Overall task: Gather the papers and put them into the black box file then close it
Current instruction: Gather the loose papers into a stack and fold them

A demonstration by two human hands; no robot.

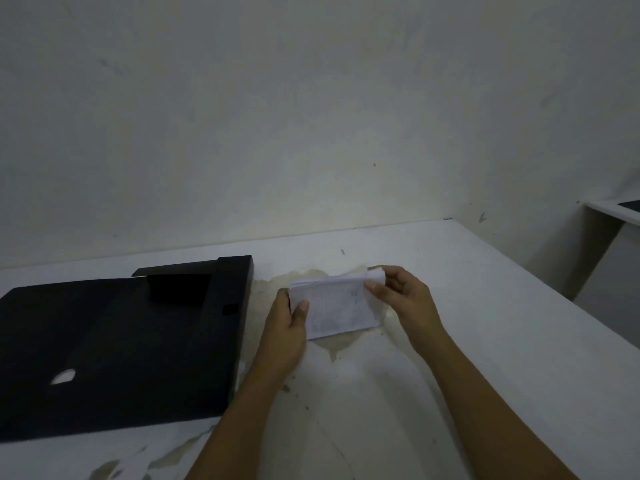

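Note:
A small stack of white papers [337, 306] with faint print is held just above the white table [467, 323], right of centre. My left hand [285, 327] grips the stack's left edge with the thumb on top. My right hand [403, 294] pinches its upper right corner, where the sheets curl up. The black box file [114, 344] lies open and flat on the table's left side, its lid spread toward me with a small oval hole in it, and a short flap stands up at its far end.
A stained, peeling patch of the tabletop lies under and in front of the papers. A pale wall rises directly behind the table. Another white surface [620, 211] with a dark object on it sits at the far right.

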